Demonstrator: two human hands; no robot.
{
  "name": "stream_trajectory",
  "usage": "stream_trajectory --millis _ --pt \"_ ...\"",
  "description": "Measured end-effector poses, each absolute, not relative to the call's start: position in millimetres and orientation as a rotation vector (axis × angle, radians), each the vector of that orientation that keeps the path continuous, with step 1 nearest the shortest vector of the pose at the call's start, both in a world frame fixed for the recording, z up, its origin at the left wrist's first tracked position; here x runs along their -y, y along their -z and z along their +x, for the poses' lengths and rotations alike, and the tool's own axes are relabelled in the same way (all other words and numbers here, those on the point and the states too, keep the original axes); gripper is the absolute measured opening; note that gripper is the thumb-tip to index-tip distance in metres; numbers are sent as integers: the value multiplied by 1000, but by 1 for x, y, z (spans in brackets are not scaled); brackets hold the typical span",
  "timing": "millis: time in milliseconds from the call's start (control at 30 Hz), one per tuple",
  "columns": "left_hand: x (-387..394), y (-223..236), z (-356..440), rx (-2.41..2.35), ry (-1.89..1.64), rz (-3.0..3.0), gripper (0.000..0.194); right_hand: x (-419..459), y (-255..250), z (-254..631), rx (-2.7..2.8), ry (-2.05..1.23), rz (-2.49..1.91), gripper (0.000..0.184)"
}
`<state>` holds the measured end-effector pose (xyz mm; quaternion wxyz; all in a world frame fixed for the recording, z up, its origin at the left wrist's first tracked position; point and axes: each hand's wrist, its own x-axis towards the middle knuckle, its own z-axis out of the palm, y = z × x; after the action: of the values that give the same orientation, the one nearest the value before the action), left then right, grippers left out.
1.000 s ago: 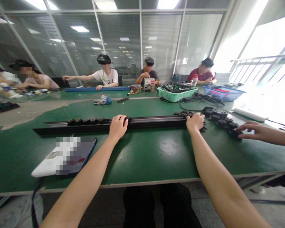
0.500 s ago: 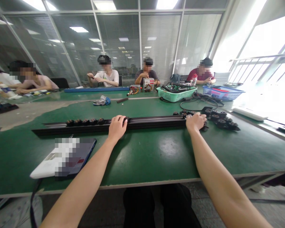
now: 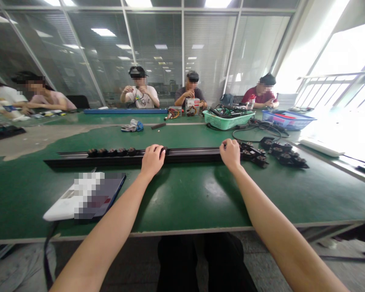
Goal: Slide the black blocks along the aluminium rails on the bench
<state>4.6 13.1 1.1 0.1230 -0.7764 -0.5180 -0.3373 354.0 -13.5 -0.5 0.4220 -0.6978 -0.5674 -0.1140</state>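
Mid-frame, our left hand point(image 3: 153, 160) clasps a dark part point(image 3: 165, 151) on the black rail point(image 3: 196, 157); we cannot tell the grip of our right hand point(image 3: 231, 155).

The long, straight rail point(image 3: 196, 157) is black; the small, chunky parts point(image 3: 112, 152) are black with brownish tops. The flat tabletop point(image 3: 194, 202) is green, the perforated plastic basket point(image 3: 223, 122) mint green.

Rail point(image 3: 194, 156) on table point(image 3: 194, 207) (baskets point(image 3: 229, 122) behind)
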Motion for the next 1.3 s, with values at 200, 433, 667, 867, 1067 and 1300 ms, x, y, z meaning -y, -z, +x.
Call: stream_trajectory --millis 200,433,667,867,1067,1300 --pt "-14 2 2 1510 1011 -2249 36 15 12 312 1795 151 -1512 16" --pt "-18 5 -5 1587 979 -2116 42 33 6 260 2024 105 -1372 21" --pt "-11 -2 -5 1668 892 -2032 43 34 -15 186 2165 -67 -1457 35" --pt "-3 -6 -3 1707 831 -2014 40 18 -27 136 2056 -83 -1615 40" --pt "0 -9 -2 1758 783 -2061 37 11 -24 123 1978 -8 -1706 34" --pt "-3 -9 1 1770 766 -2043 39 8 -21 124 1962 23 -1727 31"
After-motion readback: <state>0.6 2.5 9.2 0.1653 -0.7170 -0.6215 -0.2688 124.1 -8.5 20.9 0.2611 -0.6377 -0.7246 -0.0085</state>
